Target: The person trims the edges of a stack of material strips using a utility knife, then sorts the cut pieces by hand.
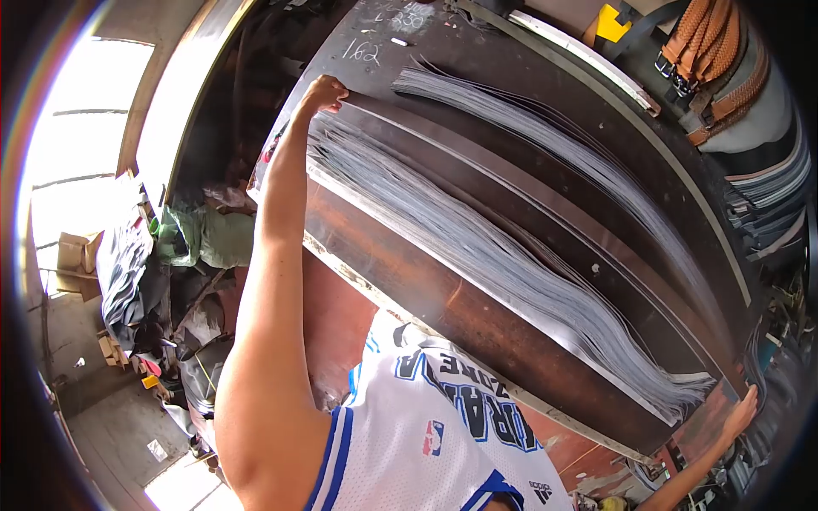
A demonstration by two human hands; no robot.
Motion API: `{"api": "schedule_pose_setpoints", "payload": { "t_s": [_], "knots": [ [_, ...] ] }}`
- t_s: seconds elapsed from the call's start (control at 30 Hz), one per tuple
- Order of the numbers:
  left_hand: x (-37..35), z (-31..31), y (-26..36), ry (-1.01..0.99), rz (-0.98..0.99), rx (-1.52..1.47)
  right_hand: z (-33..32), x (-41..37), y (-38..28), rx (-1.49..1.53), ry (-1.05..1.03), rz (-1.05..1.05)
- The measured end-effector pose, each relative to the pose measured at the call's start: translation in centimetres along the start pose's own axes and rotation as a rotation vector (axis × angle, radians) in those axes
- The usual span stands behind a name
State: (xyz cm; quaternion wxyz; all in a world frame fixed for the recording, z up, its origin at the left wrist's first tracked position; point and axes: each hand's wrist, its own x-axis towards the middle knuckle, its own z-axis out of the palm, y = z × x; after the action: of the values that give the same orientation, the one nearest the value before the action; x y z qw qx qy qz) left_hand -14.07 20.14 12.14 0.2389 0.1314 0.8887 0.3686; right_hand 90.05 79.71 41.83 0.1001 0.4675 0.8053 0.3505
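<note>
A long, thin, dark strip (528, 189), which looks like leather, stretches across the dark work table (409, 294). My left hand (325, 92) is closed at its far left end, fingers curled. At the other end, close to the table's right edge, my right hand (744, 413) pinches the strip. Between my body and the strip lies a thick stack of long strips (477, 234) with grey edges, wavy towards the right. A second stack (554, 136) of similar strips lies beyond the held one, its right part blurred.
Chalk figures (360, 53) and a small piece of chalk (399, 41) are on the tabletop's far left. Brown braided belts (703, 38) hang at the upper right, above more stacked strips (771, 200). Dark scraps (132, 264) and a green bag (204, 234) crowd the left side.
</note>
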Motion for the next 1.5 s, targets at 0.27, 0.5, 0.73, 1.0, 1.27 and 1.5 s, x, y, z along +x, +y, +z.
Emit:
{"api": "schedule_pose_setpoints", "payload": {
  "t_s": [0.27, 0.5, 0.73, 1.0, 1.27, 1.5],
  "knots": [
    [4.9, -0.6, -5.2, -0.19, 0.278, 0.255, -2.4, -0.1, -1.6, 0.096, -0.032, -0.036],
    [3.9, -0.2, -3.9, -0.086, 0.02, -0.054, -1.7, 0.6, -1.6, -0.054, -0.132, 0.017],
    [7.2, -2.6, -7.4, -0.225, 0.17, 0.242, 4.6, 0.5, -0.9, -0.309, -0.117, -0.123],
    [8.3, -5.4, -9.8, -0.185, 0.116, 0.122, 7.5, 0.4, -5.8, -0.242, -0.342, -0.026],
    [4.4, -6.0, -2.9, -0.234, -0.111, 0.139, 10.1, 1.0, -5.8, -0.293, -0.413, 0.122],
    [5.7, -7.9, -2.6, -0.335, -0.115, 0.13, 9.4, 0.8, -6.1, -0.288, -0.421, 0.123]
  ]
}}
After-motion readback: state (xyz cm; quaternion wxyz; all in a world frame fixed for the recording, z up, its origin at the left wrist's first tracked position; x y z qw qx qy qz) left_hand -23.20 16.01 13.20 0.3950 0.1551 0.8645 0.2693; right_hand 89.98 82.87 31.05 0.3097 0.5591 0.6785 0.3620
